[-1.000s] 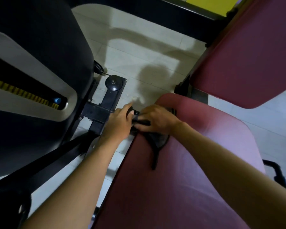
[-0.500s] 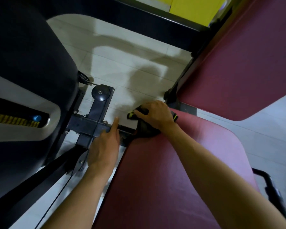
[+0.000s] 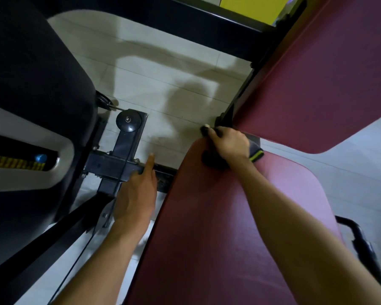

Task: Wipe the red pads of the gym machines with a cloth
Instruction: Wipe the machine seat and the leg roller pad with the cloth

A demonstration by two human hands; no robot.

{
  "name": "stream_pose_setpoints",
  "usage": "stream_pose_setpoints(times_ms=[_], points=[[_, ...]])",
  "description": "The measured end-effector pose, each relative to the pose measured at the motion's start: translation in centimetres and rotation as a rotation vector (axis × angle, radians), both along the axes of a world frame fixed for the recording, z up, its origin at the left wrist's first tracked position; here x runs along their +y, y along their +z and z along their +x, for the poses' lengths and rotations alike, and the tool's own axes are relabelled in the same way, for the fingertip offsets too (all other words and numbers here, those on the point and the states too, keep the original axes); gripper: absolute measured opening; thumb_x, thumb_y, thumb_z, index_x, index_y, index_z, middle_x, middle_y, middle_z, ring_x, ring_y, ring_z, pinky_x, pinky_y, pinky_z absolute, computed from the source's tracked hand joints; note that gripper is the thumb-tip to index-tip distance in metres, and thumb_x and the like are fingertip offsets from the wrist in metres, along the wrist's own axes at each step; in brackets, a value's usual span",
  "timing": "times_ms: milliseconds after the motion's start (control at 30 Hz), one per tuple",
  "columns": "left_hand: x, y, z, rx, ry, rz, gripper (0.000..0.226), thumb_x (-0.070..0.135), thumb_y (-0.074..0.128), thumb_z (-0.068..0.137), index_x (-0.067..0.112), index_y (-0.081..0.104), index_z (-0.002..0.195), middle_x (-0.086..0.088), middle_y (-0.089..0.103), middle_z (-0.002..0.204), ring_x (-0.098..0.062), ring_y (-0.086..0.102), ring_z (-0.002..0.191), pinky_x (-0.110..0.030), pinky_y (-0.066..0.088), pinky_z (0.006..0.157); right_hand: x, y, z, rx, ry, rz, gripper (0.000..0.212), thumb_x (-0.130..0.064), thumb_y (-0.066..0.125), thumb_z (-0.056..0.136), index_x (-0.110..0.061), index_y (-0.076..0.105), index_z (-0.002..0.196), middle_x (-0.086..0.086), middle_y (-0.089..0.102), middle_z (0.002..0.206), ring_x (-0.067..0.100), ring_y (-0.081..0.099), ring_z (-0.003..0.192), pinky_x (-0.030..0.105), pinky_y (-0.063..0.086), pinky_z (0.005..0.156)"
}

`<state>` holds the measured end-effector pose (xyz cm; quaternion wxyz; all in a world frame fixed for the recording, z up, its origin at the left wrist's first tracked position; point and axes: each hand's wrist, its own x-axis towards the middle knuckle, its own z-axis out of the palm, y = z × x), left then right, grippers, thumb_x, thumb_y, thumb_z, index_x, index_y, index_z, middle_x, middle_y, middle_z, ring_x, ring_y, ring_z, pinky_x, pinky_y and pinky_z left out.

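A long red seat pad (image 3: 218, 227) runs from the bottom of the view up to the middle. A second red pad (image 3: 321, 80), tilted, rises at the upper right. My right hand (image 3: 229, 145) grips a dark cloth (image 3: 256, 154) with a yellow-green stripe and presses it on the far end of the seat pad. My left hand (image 3: 136, 194) hovers left of the pad over the black frame, index finger stretched forward, holding nothing.
A black metal frame with a round pulley (image 3: 129, 123) lies on the pale tiled floor (image 3: 163, 73). A big black and grey machine housing (image 3: 31, 106) fills the left. A black handle (image 3: 359, 236) sticks out at the right.
My right hand slid the cloth along the pad's far edge toward the right, up to the gap under the tilted pad. My left hand let go of the cloth and drew back left.
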<state>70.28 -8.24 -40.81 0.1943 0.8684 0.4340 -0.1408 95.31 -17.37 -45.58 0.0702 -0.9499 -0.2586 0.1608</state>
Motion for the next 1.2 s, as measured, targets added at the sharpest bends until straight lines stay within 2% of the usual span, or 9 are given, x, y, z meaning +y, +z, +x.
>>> stream_pose_setpoints(times_ms=[233,367,433,500,600,767,900,1000,1200], points=[[0.1,-0.1,0.1,-0.065,0.030,-0.062,0.050,0.032,0.032,0.111,0.028,0.027,0.160,-0.020,0.057,0.130,-0.043,0.062,0.106,-0.042,0.038,0.072,-0.8,-0.3,1.3,0.073,0.061,-0.047,0.066,-0.081,0.040,0.090,-0.026,0.074,0.102,0.009,0.074,0.102,0.034,0.068,0.099,0.037,0.048,0.079],[0.3,-0.5,0.0,-0.091,0.032,-0.028,0.051,0.034,0.040,0.107,0.023,0.038,0.156,-0.019,0.046,0.145,-0.046,0.049,0.124,-0.059,0.045,0.093,-7.1,0.0,3.8,0.042,-0.061,0.032,0.053,-0.073,0.045,0.094,-0.031,0.073,0.110,0.012,0.074,0.108,0.037,0.066,0.106,0.040,0.047,0.085],[-0.4,0.0,0.1,-0.055,-0.083,0.127,0.047,0.037,0.040,0.107,0.025,0.045,0.152,-0.013,0.045,0.152,-0.039,0.042,0.136,-0.061,0.038,0.105,-10.9,0.1,5.3,0.026,-0.100,0.016,0.054,-0.071,0.044,0.096,-0.026,0.073,0.106,0.017,0.073,0.106,0.041,0.066,0.103,0.043,0.048,0.083],[-1.8,0.9,0.9,-0.172,-0.277,0.265,0.042,0.035,0.039,0.106,0.023,0.057,0.143,-0.011,0.052,0.149,-0.034,0.044,0.137,-0.057,0.035,0.108,-14.9,0.2,6.9,0.011,-0.168,-0.020,0.057,-0.071,0.042,0.097,-0.021,0.070,0.094,0.019,0.072,0.103,0.042,0.066,0.101,0.043,0.047,0.081],[-6.0,2.7,3.8,-0.317,-0.474,0.209,0.042,0.034,0.041,0.102,0.022,0.066,0.134,-0.007,0.061,0.140,-0.030,0.053,0.128,-0.050,0.041,0.100,-21.6,0.3,9.4,0.069,-0.295,-0.052,0.051,-0.070,0.042,0.097,-0.024,0.061,0.084,0.021,0.071,0.105,0.042,0.065,0.103,0.043,0.045,0.080],[-14.4,3.3,8.0,-0.174,-0.650,-0.017,0.051,0.049,0.031,0.099,0.039,0.058,0.141,0.001,0.057,0.146,-0.023,0.055,0.127,-0.043,0.047,0.095,-29.5,0.8,8.9,0.272,-0.631,0.104,0.061,-0.068,0.047,0.097,-0.013,0.073,0.102,0.027,0.070,0.110,0.043,0.064,0.109,0.042,0.047,0.087],[-18.0,3.2,8.4,0.026,-0.628,-0.078,0.063,0.065,0.011,0.095,0.053,0.034,0.152,0.010,0.028,0.166,-0.020,0.029,0.148,-0.043,0.035,0.111,-32.6,1.6,4.3,0.164,-0.666,0.119,0.052,-0.057,0.048,0.101,-0.010,0.068,0.091,0.031,0.068,0.106,0.048,0.062,0.105,0.047,0.047,0.086],[-18.3,3.7,8.9,0.074,-0.589,-0.146,0.054,0.066,0.021,0.101,0.056,0.028,0.153,0.015,0.016,0.169,-0.017,0.017,0.153,-0.042,0.028,0.117,-32.9,2.0,2.3,0.081,-0.651,0.052,0.048,-0.055,0.045,0.103,-0.011,0.062,0.094,0.028,0.069,0.105,0.047,0.062,0.104,0.046,0.045,0.082],[-18.6,4.0,8.7,0.068,-0.573,-0.132,0.055,0.065,0.031,0.098,0.057,0.030,0.152,0.016,0.019,0.168,-0.016,0.016,0.153,-0.043,0.029,0.118,-29.6,1.2,6.3,0.130,-0.592,0.077,0.056,-0.060,0.042,0.103,-0.009,0.064,0.106,0.025,0.069,0.112,0.044,0.062,0.108,0.043,0.045,0.083]])
